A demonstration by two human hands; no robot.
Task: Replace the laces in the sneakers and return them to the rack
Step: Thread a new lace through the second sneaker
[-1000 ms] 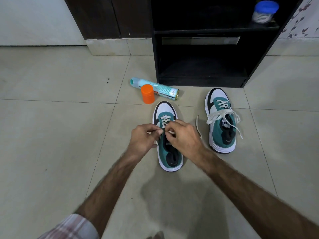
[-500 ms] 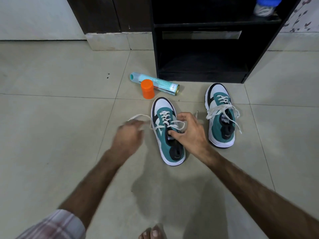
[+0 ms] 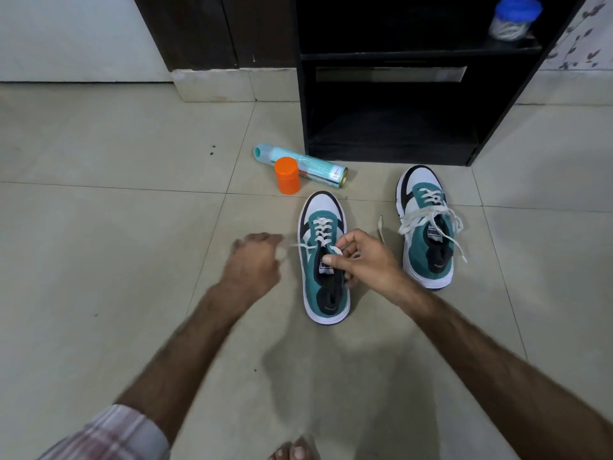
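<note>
Sneakers sit on the tiled floor (image 3: 99, 260) ahead of you, both toes pointing toward the black rack (image 3: 391, 78). The left sneaker (image 3: 326, 293) lies between your hands, teal and white with a black heel lining. Your right hand (image 3: 365, 260) is over its tongue, thumb and curled fingers pinching a loop of the white lace (image 3: 321, 227) near the top eyelets. Your left hand (image 3: 255, 260) is just beside the shoe on its outer side, blurred, fingers curled; a lace end runs from the eyelets to its fingertips and it looks pinched there, though the blur leaves that uncertain.

The right sneaker (image 3: 428, 234) stands apart to the right, close to the rack's front corner, with its lace (image 3: 428, 217) threaded and the ends trailing loose over both sides.

The rack's lower compartment is dark and nothing shows inside it. On the shelf above, at the right end, stands a clear jar (image 3: 512, 21) with a blue lid, holding something pale that you cannot make out.

On the floor before the rack's left corner, a teal spray can (image 3: 308, 164) lies on its side. An orange cap (image 3: 287, 175) stands upright touching its near side.

Your checked sleeve (image 3: 109, 436) and toes (image 3: 295, 451) show at the bottom edge.
</note>
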